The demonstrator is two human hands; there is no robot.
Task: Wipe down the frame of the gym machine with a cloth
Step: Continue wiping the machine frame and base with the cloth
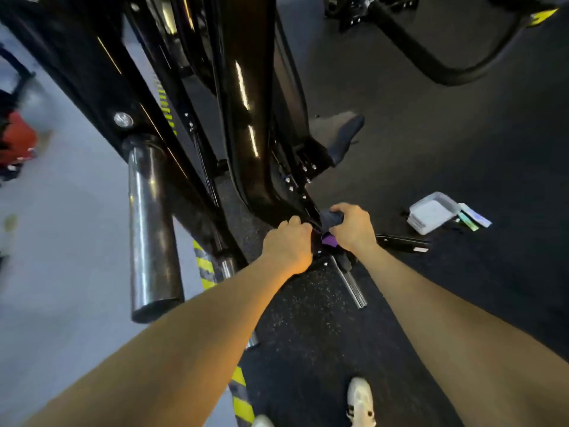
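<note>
The glossy black frame of the gym machine [246, 124] runs down from the top of the view to the floor. At its lowest part, both my hands meet on a dark cloth [331, 218] with a purple patch showing beneath. My right hand [352, 228] grips the bunched cloth against the frame's lower bar. My left hand [289, 241] has its fingers curled around the cloth's other end, right beside the bar. Most of the cloth is hidden by my hands.
A thick steel weight peg [151, 229] sticks out at the left. A white tray [432, 215] with small items and a black bottle [403, 243] lie on the dark rubber floor to the right. Yellow-black hazard tape [240, 392] marks the floor edge. My shoe [360, 399] is below.
</note>
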